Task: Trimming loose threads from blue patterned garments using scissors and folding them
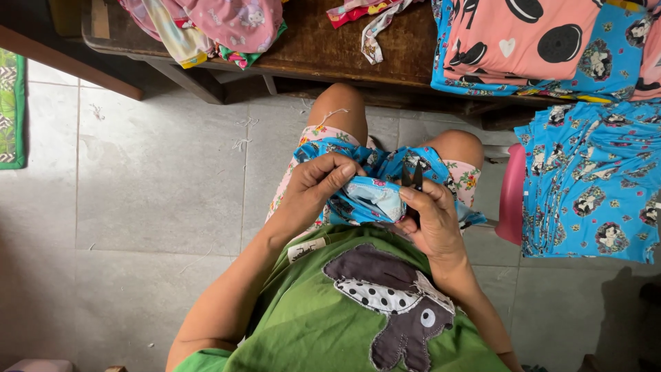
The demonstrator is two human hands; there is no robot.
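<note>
I sit with a bunched blue printed cloth piece [372,196] on my lap. My left hand [313,189] grips its left side, fingers curled over the folded edge. My right hand [430,217] holds small black thread snips [415,178], their tips pointing up next to the cloth's right part, thumb pressed against the fabric. Both hands touch the same cloth, close together above my knees.
A dark wooden bench [317,41] stands ahead with pink and multicoloured cloth pieces [220,24] on it. Pink and blue printed fabric [523,41] lies stacked at upper right. A pile of blue printed pieces [592,182] rests on a pink stool [511,196] at my right. Grey tiled floor [151,179] lies left.
</note>
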